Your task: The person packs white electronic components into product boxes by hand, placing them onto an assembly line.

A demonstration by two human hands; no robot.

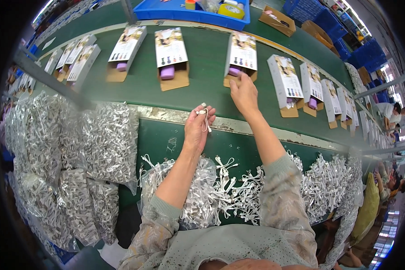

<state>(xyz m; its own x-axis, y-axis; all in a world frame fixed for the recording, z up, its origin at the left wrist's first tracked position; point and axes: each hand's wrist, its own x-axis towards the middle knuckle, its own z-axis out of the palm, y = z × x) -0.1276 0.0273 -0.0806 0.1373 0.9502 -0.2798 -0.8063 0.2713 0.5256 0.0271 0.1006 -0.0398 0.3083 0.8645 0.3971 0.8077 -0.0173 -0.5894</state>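
Observation:
My left hand (194, 131) is palm up above the belt's near edge. Its fingers curl around a few short white USB cables (207, 125), whose plugs and loops hang over the palm. My right hand (245, 95) reaches to the open near end of a white printed box (242, 50), its thumb and fingers drawn together. What those fingertips hold, if anything, is hidden. Inside that box's mouth shows a purple item (234, 71), close to the fingertips. To its left lies a similar box (171, 47) with its brown flap down and a purple item (167, 72) poking out.
More boxes (285, 81) line the green conveyor belt (202, 58) on both sides. Loose white cables (231, 191) are heaped before me, beside stuffed clear bags (110, 144) on the left. Beyond the belt sits a blue tray (189, 18). A metal post (49, 74) stands left; co-workers are far right.

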